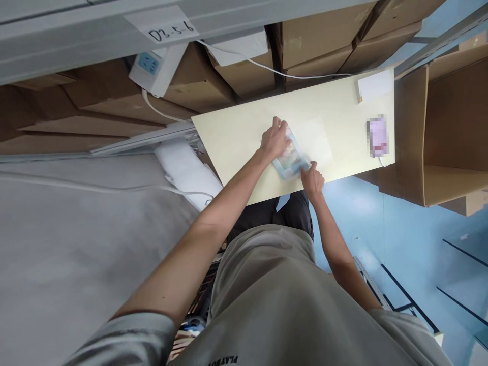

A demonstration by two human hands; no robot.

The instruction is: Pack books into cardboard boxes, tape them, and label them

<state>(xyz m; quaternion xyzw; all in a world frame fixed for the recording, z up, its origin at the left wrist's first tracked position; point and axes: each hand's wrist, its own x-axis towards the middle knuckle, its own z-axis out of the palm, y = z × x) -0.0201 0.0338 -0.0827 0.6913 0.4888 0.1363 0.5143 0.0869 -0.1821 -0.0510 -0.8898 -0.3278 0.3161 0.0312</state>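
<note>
Between my two hands is a light-blue and clear flat packet (290, 160), blurred by motion, just over the pale yellow tabletop (236, 137). My left hand (275, 138) grips its upper left edge with bent fingers. At its lower right corner, my right hand (312, 179) pinches the packet between thumb and fingers. A whitish translucent sheet (316, 141) lies on the tabletop just right of the packet. What is inside the packet is too smeared to make out.
A phone-like pink object (378, 136), pixelated, and a white box (375, 86) lie at the table's right end. An open cardboard box (412, 132) stands beyond it. Behind are stacked cartons (320, 40), a power strip (156, 68) and a cable. White wrapping (186, 170) hangs at the left.
</note>
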